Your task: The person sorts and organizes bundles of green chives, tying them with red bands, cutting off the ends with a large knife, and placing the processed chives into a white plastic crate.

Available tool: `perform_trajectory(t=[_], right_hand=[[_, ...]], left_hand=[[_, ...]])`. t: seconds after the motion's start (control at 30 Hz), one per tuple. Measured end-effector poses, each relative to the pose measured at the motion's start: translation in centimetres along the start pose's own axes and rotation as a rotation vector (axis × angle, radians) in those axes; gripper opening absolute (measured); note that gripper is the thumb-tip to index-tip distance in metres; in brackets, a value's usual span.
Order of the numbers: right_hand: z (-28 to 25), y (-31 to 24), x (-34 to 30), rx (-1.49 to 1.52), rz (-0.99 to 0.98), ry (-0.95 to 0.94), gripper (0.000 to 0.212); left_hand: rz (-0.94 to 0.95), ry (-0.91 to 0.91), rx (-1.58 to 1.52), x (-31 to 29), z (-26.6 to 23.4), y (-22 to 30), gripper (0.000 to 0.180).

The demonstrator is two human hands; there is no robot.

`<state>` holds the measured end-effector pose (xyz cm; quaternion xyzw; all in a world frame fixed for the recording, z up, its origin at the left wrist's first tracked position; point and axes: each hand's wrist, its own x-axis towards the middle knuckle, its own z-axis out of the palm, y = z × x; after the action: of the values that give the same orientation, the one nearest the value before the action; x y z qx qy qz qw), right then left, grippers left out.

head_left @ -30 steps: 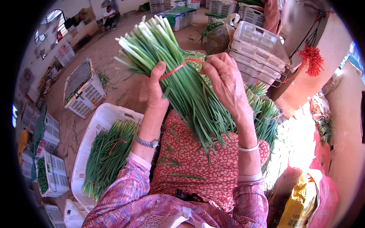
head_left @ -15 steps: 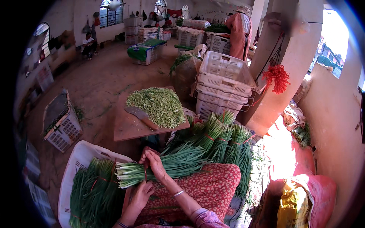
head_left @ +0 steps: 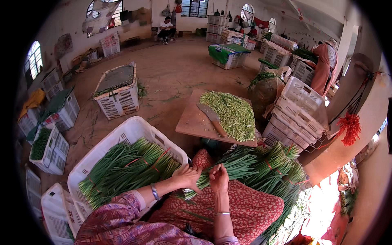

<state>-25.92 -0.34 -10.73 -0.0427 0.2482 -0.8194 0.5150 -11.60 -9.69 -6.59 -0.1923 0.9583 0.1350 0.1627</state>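
Note:
A bunch of long green chives [head_left: 236, 166] with pale stem ends lies across my lap, over a red flowered cloth [head_left: 249, 204]. My left hand [head_left: 188, 178] is wrapped over the bunch near its pale ends. My right hand [head_left: 219, 178] is closed in a pinch just above the bunch, and what its fingers hold is hidden. To my left, a white plastic crate [head_left: 134, 126] holds several chive bunches [head_left: 126, 165] tied with red bands. More tied bunches [head_left: 281, 163] lie to the right of my lap.
Ahead, a board [head_left: 192, 118] bears chopped green pieces [head_left: 228, 112] and a knife [head_left: 212, 119]. Stacked white crates [head_left: 296, 110] stand at right, near red ties [head_left: 349, 128] hanging from a pillar. A covered crate [head_left: 118, 94] sits on the floor; people are farther back.
The view has swung left. My left hand has moved from below the bunch onto its stem end. My right hand has shifted toward the leafy side, and the red band between my hands no longer shows.

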Motion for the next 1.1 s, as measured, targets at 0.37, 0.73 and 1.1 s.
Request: perform_trajectory(t=[0.37,0.73,1.1], right_hand=[[5.7,0.9,-4.5,-0.394,-0.027,0.040,0.021],[2.4,0.9,-4.4,-0.661,-0.213,0.166,0.025],[0.4,0.1,-8.9,-0.765,-0.179,0.138,0.034]], left_hand=[[0.125,-0.266,0.102,-0.2,-1.4,1.3,0.093],[-0.213,0.192,-0.001,1.7,1.0,6.4,0.040],[-0.005,0.425,-0.107,3.3,3.7,4.7,0.039]])
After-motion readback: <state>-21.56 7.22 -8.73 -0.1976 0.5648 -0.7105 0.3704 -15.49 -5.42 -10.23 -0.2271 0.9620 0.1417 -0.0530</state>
